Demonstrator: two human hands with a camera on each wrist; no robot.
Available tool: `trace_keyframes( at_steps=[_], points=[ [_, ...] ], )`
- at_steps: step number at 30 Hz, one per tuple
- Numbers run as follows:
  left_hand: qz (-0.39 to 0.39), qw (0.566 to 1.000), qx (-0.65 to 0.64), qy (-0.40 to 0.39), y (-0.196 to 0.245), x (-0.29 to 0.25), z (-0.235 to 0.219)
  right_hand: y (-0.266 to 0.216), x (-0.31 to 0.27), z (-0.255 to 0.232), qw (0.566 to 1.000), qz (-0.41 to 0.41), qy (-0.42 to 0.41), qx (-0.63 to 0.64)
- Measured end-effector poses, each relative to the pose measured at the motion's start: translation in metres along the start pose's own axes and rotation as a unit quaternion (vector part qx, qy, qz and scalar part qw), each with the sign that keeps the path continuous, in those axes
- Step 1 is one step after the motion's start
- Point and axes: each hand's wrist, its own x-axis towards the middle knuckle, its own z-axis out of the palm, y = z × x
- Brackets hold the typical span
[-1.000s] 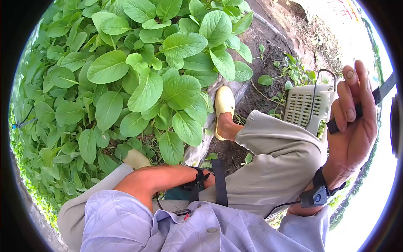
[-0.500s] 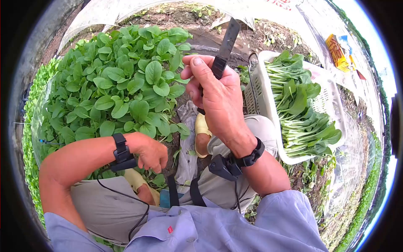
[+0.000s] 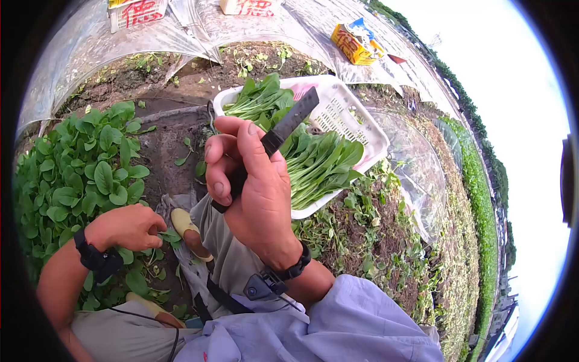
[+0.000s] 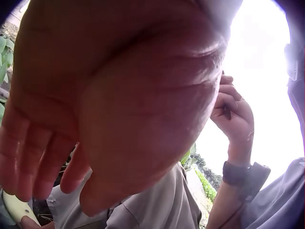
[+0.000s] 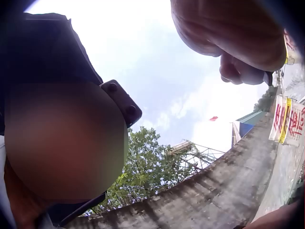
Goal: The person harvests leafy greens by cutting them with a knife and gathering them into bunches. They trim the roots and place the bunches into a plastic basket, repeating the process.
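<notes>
Black knife (image 3: 295, 119) remains gripped in the right hand (image 3: 259, 193). Head view has swung toward the basket (image 3: 377, 143) holding greens (image 3: 319, 163). Left hand (image 3: 128, 226): fingers relaxed, empty, near the plants (image 3: 72, 169). Work on plants appears paused.

Can see red Chinese-looking characters (image 3: 142, 20) on the far-left crate (image 3: 137, 14) and a second crate (image 3: 248, 7) to its right, red marks (image 3: 346, 43) on a yellow box (image 3: 358, 48) farther right; cannot read any.
</notes>
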Motion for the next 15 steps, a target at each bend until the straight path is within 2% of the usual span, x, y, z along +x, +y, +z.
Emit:
trace_keyframes(
  at_steps=[2,3,5,6,7,8,10,11,13,15],
  points=[
    [0.068,0.997,0.028,-0.003,0.000,0.018,0.010,-0.058,-0.041,-0.026,0.998,-0.053,0.019,-0.011],
    [0.094,0.995,0.043,-0.017,-0.001,0.024,0.012,-0.093,-0.061,-0.044,0.991,-0.103,0.036,-0.076],
    [0.121,0.992,0.012,-0.046,-0.008,0.034,0.023,-0.174,-0.105,-0.065,0.945,-0.203,0.143,-0.211],
    [0.124,0.989,0.021,-0.081,-0.017,0.040,0.027,-0.220,-0.131,-0.077,0.915,-0.220,0.177,-0.289],
    [0.113,0.987,0.016,-0.112,-0.022,0.045,0.030,-0.266,-0.159,-0.085,0.862,-0.235,0.231,-0.384],
    [0.103,0.986,0.005,-0.128,-0.027,0.050,0.031,-0.312,-0.192,-0.089,0.800,-0.213,0.285,-0.483],
    [0.102,0.984,-0.002,-0.149,-0.028,0.058,0.039,-0.397,-0.266,-0.093,0.648,-0.133,0.382,-0.645],
    [0.099,0.987,0.001,-0.125,-0.025,0.062,0.044,-0.436,-0.308,-0.100,0.559,-0.080,0.426,-0.707],
    [0.103,0.989,0.010,-0.101,-0.018,0.065,0.048,-0.503,-0.406,-0.142,0.417,-0.009,0.570,-0.708],
    [0.088,0.990,-0.045,-0.095,-0.014,0.063,0.050,-0.541,-0.524,-0.211,0.350,-0.020,0.699,-0.623]
  ],
)
